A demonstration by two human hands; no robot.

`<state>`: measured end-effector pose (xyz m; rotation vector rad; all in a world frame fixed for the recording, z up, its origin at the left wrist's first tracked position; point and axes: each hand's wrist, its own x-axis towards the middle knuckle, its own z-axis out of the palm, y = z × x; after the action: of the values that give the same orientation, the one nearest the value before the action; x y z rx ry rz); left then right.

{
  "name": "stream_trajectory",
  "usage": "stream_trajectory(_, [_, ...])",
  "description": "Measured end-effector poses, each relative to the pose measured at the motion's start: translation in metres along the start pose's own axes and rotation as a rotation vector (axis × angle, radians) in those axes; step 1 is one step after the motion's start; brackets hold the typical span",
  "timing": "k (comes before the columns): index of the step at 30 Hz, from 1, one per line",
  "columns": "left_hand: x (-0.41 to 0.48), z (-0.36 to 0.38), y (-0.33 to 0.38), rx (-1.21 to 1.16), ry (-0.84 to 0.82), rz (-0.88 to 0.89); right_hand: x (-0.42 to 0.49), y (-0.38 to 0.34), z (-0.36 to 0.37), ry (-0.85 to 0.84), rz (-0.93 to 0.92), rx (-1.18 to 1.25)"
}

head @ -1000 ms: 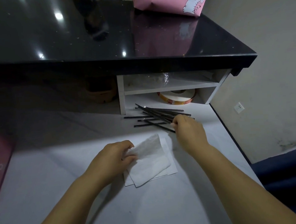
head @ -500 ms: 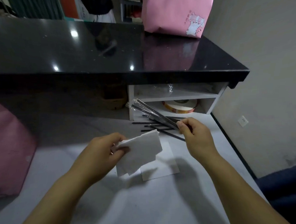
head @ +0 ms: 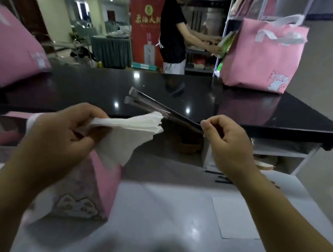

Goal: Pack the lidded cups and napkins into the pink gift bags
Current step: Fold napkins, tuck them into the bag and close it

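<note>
Both your hands have come up off the white tabletop (head: 167, 219) since half a second ago, and your view has tilted up with them, so the room beyond the counter now shows. Your left hand (head: 61, 140) grips the napkins (head: 130, 128) between thumb and curled fingers. They are thin white paper, a soft crumpled stack with ragged layered edges, drooping at the lower corner. They hang just above the open top of the nearest gift bag (head: 101, 184), which has come into view under that hand. It is matte pink with a pale line drawing on its front.

Your right hand (head: 227, 141) is closed in a pinch on the straws (head: 160, 110), which it has lifted off the table. They are slim, dark and straight, in glossy clear sleeves whose flat ends stick out up and to the left, over the edge of the black counter (head: 178, 86). Their middle crosses just behind the napkins' right edge.

One flat square sheet (head: 235, 217) has stayed behind on the tabletop, and a few loose dark sticks (head: 221, 178) lie beside your right wrist, in front of the white shelf unit (head: 292, 157).

On the polished, reflective counter a second pink bag (head: 262, 55) with white ribbon handles stands at the right, and another pink bag (head: 7, 48) sits at the far left. Behind the counter a person in a black shirt (head: 171, 32) stands before a red banner (head: 147, 20).
</note>
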<state>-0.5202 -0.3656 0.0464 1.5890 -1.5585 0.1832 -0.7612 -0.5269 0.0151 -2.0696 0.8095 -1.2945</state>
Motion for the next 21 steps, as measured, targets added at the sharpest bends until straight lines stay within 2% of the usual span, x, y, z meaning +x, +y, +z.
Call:
stream_trajectory(4, [0.006, -0.055, -0.046, 0.039, 0.083, -0.016, 0.021, -0.036, 0.053, -0.033, 0.11, 0.128])
stream_trajectory(10, [0.0, -0.112, -0.121, 0.031, 0.137, -0.142, 0.032, -0.08, 0.126, -0.178, 0.303, 0.334])
stream_trajectory(15, [-0.008, -0.128, -0.169, -0.105, 0.121, -0.261, 0.033, -0.096, 0.157, -0.275, 0.249, 0.05])
stream_trajectory(21, [-0.008, -0.13, -0.195, -0.09, 0.047, -0.246, 0.043, -0.109, 0.143, -0.252, 0.223, -0.199])
